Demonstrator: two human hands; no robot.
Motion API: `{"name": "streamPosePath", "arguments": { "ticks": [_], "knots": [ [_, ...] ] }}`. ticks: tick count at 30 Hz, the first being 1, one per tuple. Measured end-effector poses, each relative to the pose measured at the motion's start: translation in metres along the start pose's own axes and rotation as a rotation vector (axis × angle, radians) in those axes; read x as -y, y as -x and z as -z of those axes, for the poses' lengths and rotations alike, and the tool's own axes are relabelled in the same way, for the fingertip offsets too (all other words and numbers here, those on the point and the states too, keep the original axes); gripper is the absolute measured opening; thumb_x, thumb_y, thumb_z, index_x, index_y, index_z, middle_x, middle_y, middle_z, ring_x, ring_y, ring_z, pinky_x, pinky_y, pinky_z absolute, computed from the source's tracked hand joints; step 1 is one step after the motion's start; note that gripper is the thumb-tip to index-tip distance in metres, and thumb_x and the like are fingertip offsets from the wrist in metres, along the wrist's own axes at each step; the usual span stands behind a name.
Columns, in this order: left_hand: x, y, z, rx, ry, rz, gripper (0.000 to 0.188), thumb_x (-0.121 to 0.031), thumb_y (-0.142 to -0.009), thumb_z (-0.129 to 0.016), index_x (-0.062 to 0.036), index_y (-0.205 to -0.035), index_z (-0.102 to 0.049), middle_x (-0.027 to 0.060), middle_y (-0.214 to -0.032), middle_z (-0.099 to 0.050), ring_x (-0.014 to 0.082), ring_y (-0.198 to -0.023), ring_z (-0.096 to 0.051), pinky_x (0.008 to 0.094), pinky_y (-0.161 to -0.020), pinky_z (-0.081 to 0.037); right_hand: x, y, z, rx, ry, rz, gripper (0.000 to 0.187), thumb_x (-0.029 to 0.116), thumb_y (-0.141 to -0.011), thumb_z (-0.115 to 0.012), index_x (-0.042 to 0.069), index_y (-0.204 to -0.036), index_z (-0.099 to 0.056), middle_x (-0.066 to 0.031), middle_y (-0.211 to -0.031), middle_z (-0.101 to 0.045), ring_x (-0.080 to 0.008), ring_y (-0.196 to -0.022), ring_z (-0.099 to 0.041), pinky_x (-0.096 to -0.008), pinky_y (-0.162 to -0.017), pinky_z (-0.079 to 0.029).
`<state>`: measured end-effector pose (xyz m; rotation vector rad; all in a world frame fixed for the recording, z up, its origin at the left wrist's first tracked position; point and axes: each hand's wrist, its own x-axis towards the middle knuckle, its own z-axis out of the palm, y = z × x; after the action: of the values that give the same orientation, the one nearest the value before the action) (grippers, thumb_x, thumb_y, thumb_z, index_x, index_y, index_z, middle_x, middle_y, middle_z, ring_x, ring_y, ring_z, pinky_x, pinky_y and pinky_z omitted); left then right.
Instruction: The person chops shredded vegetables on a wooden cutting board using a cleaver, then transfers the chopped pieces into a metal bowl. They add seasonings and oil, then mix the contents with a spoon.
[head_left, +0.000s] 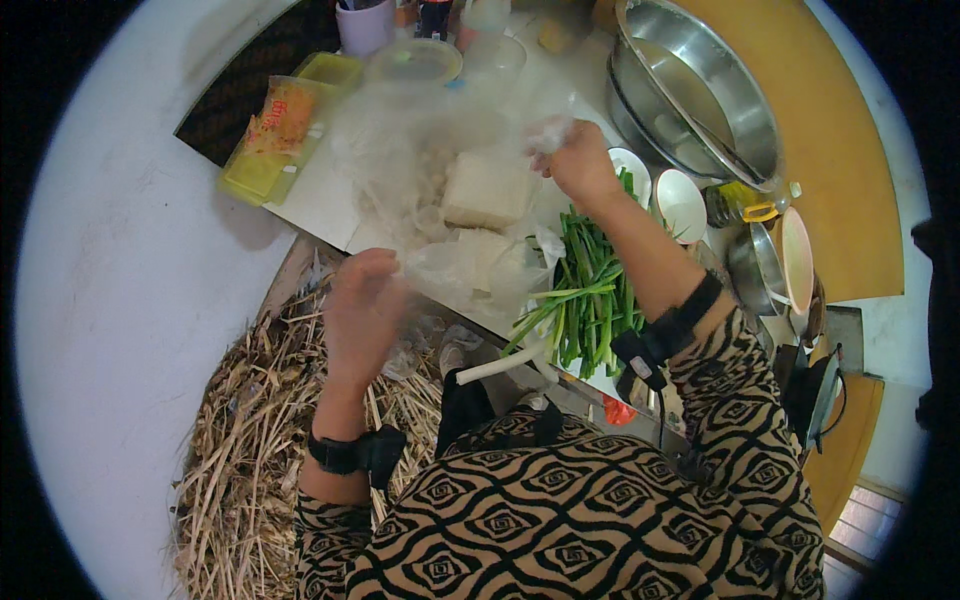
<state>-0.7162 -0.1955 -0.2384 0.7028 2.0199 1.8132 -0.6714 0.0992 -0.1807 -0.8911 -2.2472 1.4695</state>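
A pale block of tofu [490, 188] sits in the middle of the white counter, with a smaller pale piece [482, 262] in front of it. Thin clear plastic bag film [435, 265] lies around both. My left hand [362, 305] hovers at the counter's front edge, left of the film; motion smears its fingers. Beyond the block on the right, my right hand [582, 165] is raised with curled fingers, and something whitish and filmy shows at the fingertips. Below my right forearm lies a bunch of green onions [590, 300]. Haze blurs the counter's middle.
Two nested steel basins [690, 90] stand at the far right, with white bowls [681, 205] nearer. On the left is a yellow-green container [255, 178] bearing an orange packet [285, 115]. A lidded tub [413, 65] stands behind. Dry straw [265, 430] covers the floor at left.
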Motion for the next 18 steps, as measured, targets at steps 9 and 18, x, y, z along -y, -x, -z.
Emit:
{"name": "streamPosePath", "arguments": {
  "ticks": [9,18],
  "knots": [
    [-0.069,-0.012,-0.027,-0.139,0.098,-0.156,0.033,0.002,-0.084,-0.061,-0.0026,-0.116,-0.055,0.0063,-0.111,-0.06,0.0154,-0.096,-0.061,0.0277,-0.086,-0.047,0.084,0.065,0.111,-0.246,-0.163,0.204,0.015,0.004,-0.089,-0.056,0.001,-0.098,-0.067,-0.0029,-0.082,-0.064,-0.0095,-0.063,-0.051,-0.0239,-0.054,-0.039],
    [-0.145,0.001,-0.199,0.467,0.14,-0.378,0.051,-0.002,-0.082,-0.066,-0.0024,-0.13,-0.046,0.008,-0.108,-0.061,0.0136,-0.093,-0.058,0.0275,-0.082,-0.048,0.005,0.185,0.216,-0.417,0.022,0.162,0.014,0.014,-0.086,-0.064,0.001,-0.087,-0.069,-0.0057,-0.078,-0.067,-0.011,-0.072,-0.056,-0.0307,-0.065,-0.047]
  ]
}}
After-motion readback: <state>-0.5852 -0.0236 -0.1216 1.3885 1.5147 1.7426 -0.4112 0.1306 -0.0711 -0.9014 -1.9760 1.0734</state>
